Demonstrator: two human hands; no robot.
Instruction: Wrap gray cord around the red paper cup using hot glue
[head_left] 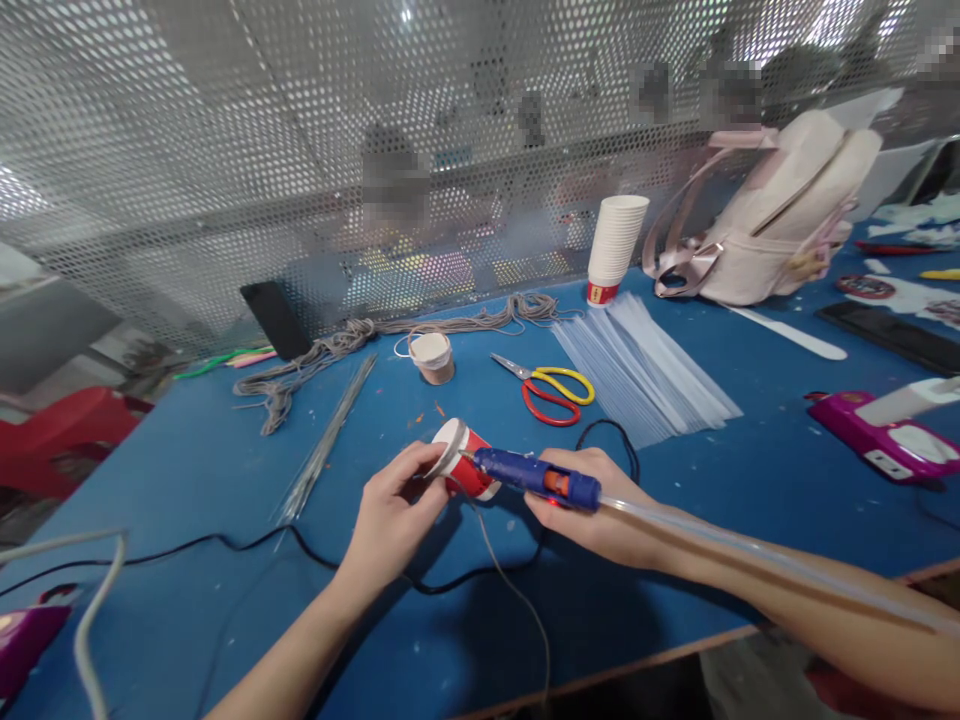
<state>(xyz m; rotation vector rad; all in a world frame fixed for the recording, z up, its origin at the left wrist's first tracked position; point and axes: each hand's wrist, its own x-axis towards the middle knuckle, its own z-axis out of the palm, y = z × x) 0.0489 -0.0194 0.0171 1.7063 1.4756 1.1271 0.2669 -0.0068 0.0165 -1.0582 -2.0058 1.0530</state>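
A red and white paper cup (477,447) lies tilted on its side, held by its rim end in my left hand (397,510), thumb and fingers closed on it. Grey cord runs around the cup near that end, and its loose tail hangs down toward the table's front edge. My right hand (592,510) is wrapped round a blue glue gun (529,472), whose nozzle meets the cup beside the cord. From the gun's back a long clear glue stick (675,522) extends over my right forearm.
Red and yellow scissors (551,407), a small wrapped cup (436,362) and translucent strips (645,370) lie beyond my hands. Stacked cups (616,245), a pink backpack (780,220) and grey cord (345,345) are farther back. A black cable (465,578) crosses the blue table (420,655).
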